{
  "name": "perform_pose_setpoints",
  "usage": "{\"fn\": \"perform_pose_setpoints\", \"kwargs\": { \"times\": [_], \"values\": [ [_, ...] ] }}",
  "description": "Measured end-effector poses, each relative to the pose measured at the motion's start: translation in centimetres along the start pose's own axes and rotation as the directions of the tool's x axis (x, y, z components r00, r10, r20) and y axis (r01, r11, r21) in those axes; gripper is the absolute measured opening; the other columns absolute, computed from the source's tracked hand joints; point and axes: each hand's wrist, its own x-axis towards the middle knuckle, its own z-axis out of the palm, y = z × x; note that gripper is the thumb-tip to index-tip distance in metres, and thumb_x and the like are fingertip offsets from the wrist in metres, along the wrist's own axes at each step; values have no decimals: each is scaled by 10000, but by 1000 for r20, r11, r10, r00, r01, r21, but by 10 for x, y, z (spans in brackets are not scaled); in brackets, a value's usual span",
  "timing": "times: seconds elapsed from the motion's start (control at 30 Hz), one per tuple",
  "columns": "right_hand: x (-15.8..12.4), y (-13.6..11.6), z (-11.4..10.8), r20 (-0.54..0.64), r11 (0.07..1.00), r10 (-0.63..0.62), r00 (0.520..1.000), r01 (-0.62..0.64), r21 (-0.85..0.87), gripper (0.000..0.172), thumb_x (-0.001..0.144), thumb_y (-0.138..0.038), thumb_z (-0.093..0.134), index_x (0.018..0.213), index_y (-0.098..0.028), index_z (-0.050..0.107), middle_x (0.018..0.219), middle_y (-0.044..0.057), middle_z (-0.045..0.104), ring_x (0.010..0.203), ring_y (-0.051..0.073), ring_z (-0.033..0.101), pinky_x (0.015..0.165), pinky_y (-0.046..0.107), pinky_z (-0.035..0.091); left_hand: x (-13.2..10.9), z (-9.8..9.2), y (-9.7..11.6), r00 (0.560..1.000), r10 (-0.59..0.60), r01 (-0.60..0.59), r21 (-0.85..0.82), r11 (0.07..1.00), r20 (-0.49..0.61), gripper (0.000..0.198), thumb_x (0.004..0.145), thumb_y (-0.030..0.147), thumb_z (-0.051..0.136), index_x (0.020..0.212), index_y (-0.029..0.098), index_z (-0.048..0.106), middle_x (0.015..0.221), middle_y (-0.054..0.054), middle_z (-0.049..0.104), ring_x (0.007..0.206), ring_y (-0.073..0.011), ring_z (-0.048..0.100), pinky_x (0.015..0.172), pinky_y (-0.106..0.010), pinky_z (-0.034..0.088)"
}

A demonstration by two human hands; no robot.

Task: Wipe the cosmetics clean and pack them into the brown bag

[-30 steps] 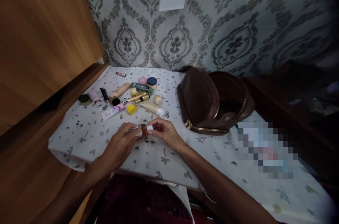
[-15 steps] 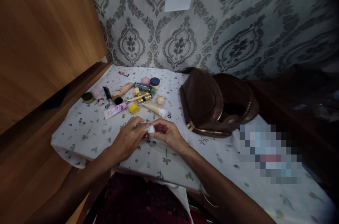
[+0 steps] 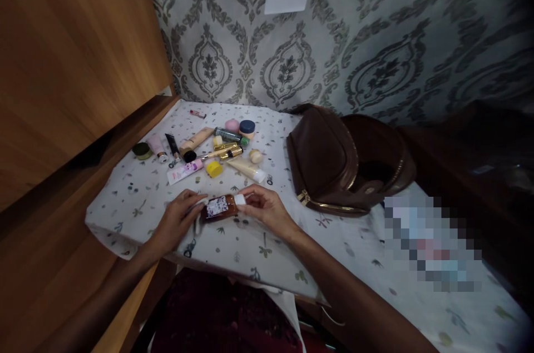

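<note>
A small brown bottle [image 3: 227, 207] with a patterned label and a white cap [image 3: 240, 199] lies sideways between my hands, just above the cloth. My right hand [image 3: 267, 208] pinches it at the cap. At the bottle's base, my left hand [image 3: 177, 219] is closed on a thin white wipe [image 3: 201, 203], partly hidden by the fingers. Beyond my hands lie a yellow container [image 3: 214, 169], a pink and white tube [image 3: 184, 172] and a cream tube with a white cap [image 3: 247, 170].
More cosmetics lie farther back, among them a dark green bottle [image 3: 228, 135], a blue-lidded jar [image 3: 247, 129] and a beige tube [image 3: 198, 142]. An open brown bag [image 3: 323, 147] stands to the right. A wooden cabinet [image 3: 79, 53] borders the left side; the patterned wall [image 3: 233, 64] is behind.
The bottle's labelled side, earlier covered by my left hand, now shows. My left hand has drawn left to the bottle's base, while my right hand still holds the cap. The view has shifted slightly.
</note>
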Motion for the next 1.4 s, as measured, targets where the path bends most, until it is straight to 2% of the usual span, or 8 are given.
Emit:
{"fn": "perform_pose_setpoints", "kwargs": {
  "times": [0.2, 0.4, 0.57, 0.73, 0.87, 1.0, 1.2, 1.4],
  "values": [
    [1, 0, 0, 0, 994, 59, 998, -59, 88, 398, 677, -381, 842, 1009, -214, 701, 736, -24, 673, 618, 121, 629, 627, 264, 508, -33, 22, 12, 959, 209, -159, 247, 956, -192, 432, 1000, 200, 440, 1421, 298, 463, 1220, -89, 526, 1116, -208, 581, 873, -341, 555],
    [2, -2, 0, -16, 996, 50, 999, -49, 71, 304, 704, -419, 822, 894, -203, 721, 736, -15, 667, 579, 112, 598, 589, 265, 505, -47, 22, 13, 962, 257, -216, 323, 922, -90, 528, 988, 124, 408, 1483, 304, 378, 1274, -121, 515, 1154, -231, 566, 865, -378, 570],
    [-1, -9, -2, -4, 984, -175, 985, 175, -40, 234, 746, -383, 807, 897, -220, 733, 867, 20, 688, 755, 142, 632, 681, 273, 505, -35, 17, 13, 927, 362, -330, 244, 912, -99, 548, 975, 117, 458, 1486, 297, 381, 1241, -111, 552, 1144, -226, 565, 897, -392, 550],
    [-7, -19, -1, 76, 919, -336, 939, 345, -193, 217, 820, -392, 752, 965, -233, 728, 980, 65, 692, 896, 183, 644, 716, 294, 519, -8, 22, 35, 879, 466, -429, 258, 866, -101, 462, 977, 108, 453, 1422, 233, 459, 1205, -124, 578, 1147, -235, 552, 911, -414, 537],
    [-10, -23, -1, 160, 885, -389, 907, 416, -207, 174, 848, -361, 728, 977, -244, 732, 1032, 72, 704, 915, 188, 656, 740, 314, 533, 13, 20, 53, 901, 429, -407, 227, 885, -58, 328, 1004, 176, 422, 1306, 194, 548, 1135, -106, 600, 1052, -212, 585, 868, -377, 549],
    [-11, -24, -1, 173, 899, -351, 920, 383, -214, 151, 842, -358, 731, 962, -267, 740, 1031, 63, 711, 934, 205, 657, 766, 343, 537, 18, 8, 48, 942, 336, -333, 131, 934, -5, 298, 1015, 206, 401, 1257, 216, 574, 1112, -80, 588, 1020, -186, 600, 866, -343, 542],
    [-8, -21, 1, 115, 913, -316, 942, 334, -232, 156, 821, -384, 736, 901, -251, 730, 1001, 68, 690, 914, 206, 644, 764, 348, 524, -11, -4, 17, 989, 145, -142, 83, 986, -34, 321, 1009, 249, 418, 1278, 232, 593, 1042, -70, 604, 961, -189, 620, 831, -320, 541],
    [-7, -12, 3, 16, 983, -106, 994, 107, -148, 304, 742, -394, 800, 955, -210, 686, 860, 23, 690, 788, 171, 637, 753, 315, 494, -37, 9, 19, 988, 83, -70, 101, 992, -131, 392, 1003, 209, 430, 1380, 269, 520, 1119, -74, 572, 1043, -190, 608, 872, -319, 542]
  ]
}}
